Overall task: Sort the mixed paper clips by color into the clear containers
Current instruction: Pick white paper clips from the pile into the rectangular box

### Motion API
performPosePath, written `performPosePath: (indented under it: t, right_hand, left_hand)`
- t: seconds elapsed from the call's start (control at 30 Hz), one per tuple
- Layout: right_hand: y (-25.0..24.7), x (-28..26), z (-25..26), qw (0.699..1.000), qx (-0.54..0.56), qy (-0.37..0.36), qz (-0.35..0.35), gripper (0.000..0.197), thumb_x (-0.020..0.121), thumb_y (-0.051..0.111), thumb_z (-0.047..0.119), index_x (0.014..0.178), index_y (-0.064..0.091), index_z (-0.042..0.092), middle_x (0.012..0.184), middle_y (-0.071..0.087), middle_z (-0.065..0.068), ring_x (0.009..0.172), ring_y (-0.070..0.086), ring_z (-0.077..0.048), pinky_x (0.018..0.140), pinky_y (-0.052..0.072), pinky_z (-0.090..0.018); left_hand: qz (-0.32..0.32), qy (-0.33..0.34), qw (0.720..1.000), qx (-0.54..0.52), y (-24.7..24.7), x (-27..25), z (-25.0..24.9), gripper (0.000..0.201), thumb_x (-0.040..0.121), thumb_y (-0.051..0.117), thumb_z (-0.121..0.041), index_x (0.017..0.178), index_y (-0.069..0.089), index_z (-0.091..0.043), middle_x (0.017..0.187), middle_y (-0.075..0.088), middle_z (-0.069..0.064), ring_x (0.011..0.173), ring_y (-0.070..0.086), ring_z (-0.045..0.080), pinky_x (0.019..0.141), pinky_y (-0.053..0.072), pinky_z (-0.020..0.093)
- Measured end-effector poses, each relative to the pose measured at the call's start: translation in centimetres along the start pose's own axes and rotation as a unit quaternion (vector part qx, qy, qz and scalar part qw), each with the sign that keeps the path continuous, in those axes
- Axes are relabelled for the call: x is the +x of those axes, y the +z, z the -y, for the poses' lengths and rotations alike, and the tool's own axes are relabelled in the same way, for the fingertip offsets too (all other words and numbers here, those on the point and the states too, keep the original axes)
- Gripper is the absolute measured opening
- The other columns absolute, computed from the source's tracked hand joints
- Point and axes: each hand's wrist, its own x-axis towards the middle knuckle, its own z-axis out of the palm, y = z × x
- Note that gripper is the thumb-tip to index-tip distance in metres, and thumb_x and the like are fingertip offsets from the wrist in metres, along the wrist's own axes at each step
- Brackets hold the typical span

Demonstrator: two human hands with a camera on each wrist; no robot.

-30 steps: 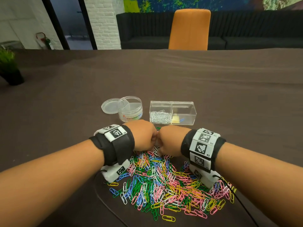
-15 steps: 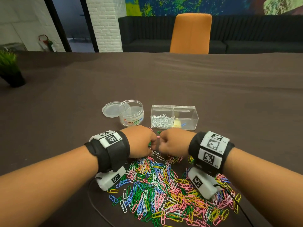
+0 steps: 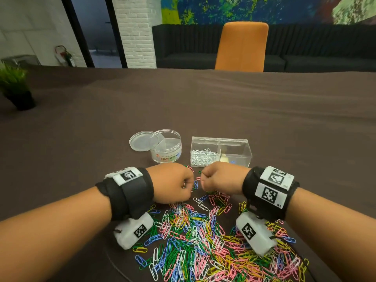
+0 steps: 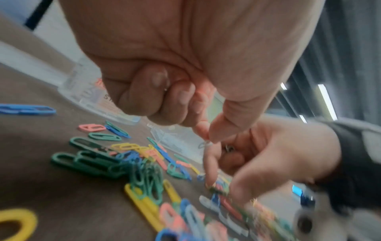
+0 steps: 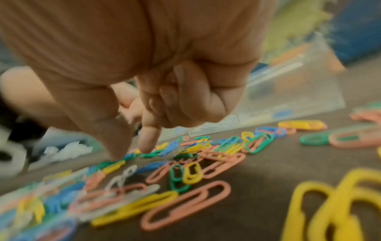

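Head view: barely started. White clips (image 3: 202,157) fill the left half of the rectangular box (image 3: 236,142); the colourful pile (image 3: 203,237) sits lower centre. My left hand (image 3: 171,183) pinches a pale clip (image 4: 205,144), my right hand (image 3: 220,178) is curled with thumb and forefinger poking down, grip unclear.

Round container (image 3: 166,146) sitting left of rectangular box (image 3: 221,151), lid (image 3: 140,141) lying beside it, clip pile (image 3: 207,241) spreading in front.

Two hands, two clear containers (image 3: 221,152) (one round, one rectangular), one lid (image 3: 140,141), paper clips (image 3: 203,241) too many to count.
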Motion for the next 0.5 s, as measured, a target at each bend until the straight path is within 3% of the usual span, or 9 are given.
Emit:
performPosePath:
  t: [0.07,0.17,0.27,0.4,0.5]
  right_hand:
    - [0.5,-0.2,0.8,0.995,-0.099,-0.031,-0.007,0.002,0.081,0.067,0.022,0.083,0.067,0.022,0.075,0.061,0.01,0.071,0.057,-0.011,0.061,0.046,-0.022]
    - [1.6,-0.3,1.7,0.975,-0.216,-0.054,0.016,0.022,0.078,0.076,0.032,0.096,0.067,0.022,0.09,0.066,0.006,0.079,0.059,-0.017,0.061,0.042,-0.023]
    - [1.8,-0.4,2.0,0.964,-0.254,-0.074,0.024,0.016,0.084,0.072,0.029,0.095,0.07,0.019,0.097,0.069,0.001,0.086,0.06,-0.019,0.066,0.04,-0.024]
    - [2.3,-0.7,1.9,0.956,-0.274,-0.096,0.028,0.018,0.093,0.054,0.022,0.099,0.069,0.014,0.1,0.068,-0.005,0.092,0.063,-0.026,0.067,0.039,-0.025]
    - [2.3,-1.1,1.7,0.963,-0.25,-0.1,0.016,0.015,0.087,0.056,0.021,0.093,0.069,0.015,0.095,0.069,-0.005,0.087,0.064,-0.026,0.067,0.045,-0.025]
  left_hand:
    - [-0.021,-0.041,0.996,-0.071,-0.5,0.3,0.6,0.01,0.089,0.058,-0.027,0.087,0.066,-0.021,0.068,0.059,-0.009,0.061,0.05,0.003,0.062,0.044,0.019]
    - [-0.083,-0.078,0.98,-0.165,-1.6,0.9,1.7,0.011,0.089,0.061,-0.029,0.086,0.068,-0.021,0.075,0.067,-0.005,0.062,0.055,0.008,0.065,0.049,0.024]
    - [-0.161,-0.081,0.958,-0.224,-2.9,2.5,2.1,0.012,0.09,0.062,-0.022,0.08,0.066,-0.017,0.07,0.063,-0.002,0.059,0.05,0.01,0.063,0.045,0.025]
    - [-0.207,-0.088,0.954,-0.198,-3.9,5.5,1.4,0.012,0.089,0.061,-0.023,0.084,0.068,-0.014,0.07,0.06,-0.008,0.058,0.049,0.004,0.059,0.041,0.019]
    - [-0.211,-0.083,0.96,-0.162,-4.2,7.6,0.4,0.008,0.086,0.059,-0.018,0.085,0.067,-0.015,0.07,0.06,-0.01,0.064,0.052,0.008,0.062,0.043,0.022]
